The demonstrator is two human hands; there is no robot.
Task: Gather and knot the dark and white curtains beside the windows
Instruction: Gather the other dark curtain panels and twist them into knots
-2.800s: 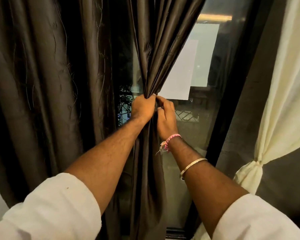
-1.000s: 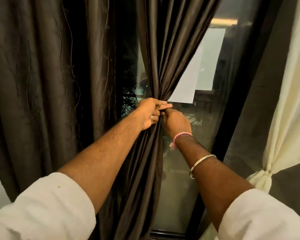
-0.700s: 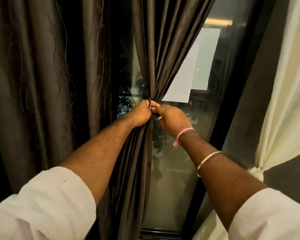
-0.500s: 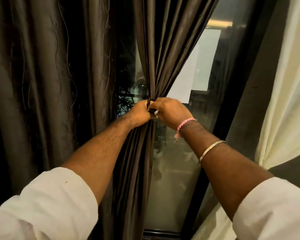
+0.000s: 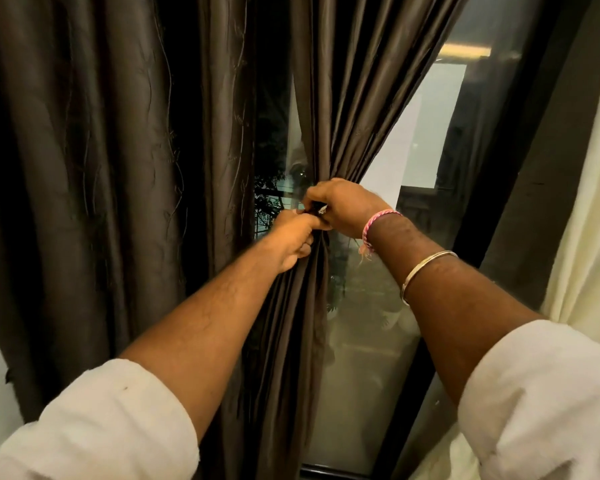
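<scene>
The person is working at a tall dark-framed window pane point(image 5: 371, 341), with both hands meeting at the waist of a gathered dark brown satin curtain panel point(image 5: 347, 98). The left hand point(image 5: 293, 239) is gripping the bunched folds from the left, fingers curled round the cloth. The right hand point(image 5: 343, 206) is sitting just above and touching it, fingers curled onto the gather (whether it is pinching a tie or only a fold cannot be told; something small and pale is showing at the fingertips). Below the hands the panel is hanging in a narrow column; above, it is fanning up and to the right.

A second dark brown curtain with fine raised stitching point(image 5: 84, 168) is hanging loose at left, not gathered. The cream white curtain point(image 5: 589, 220) is hanging at the far right edge, well apart from the hands; any knot on it is out of view.

Judgement: the gather is being secured, the knot not yet evident. To do this well, the left hand should be keeping all folds compressed while the right is working, since satin of this kind is likely to slip and spill pleats
</scene>
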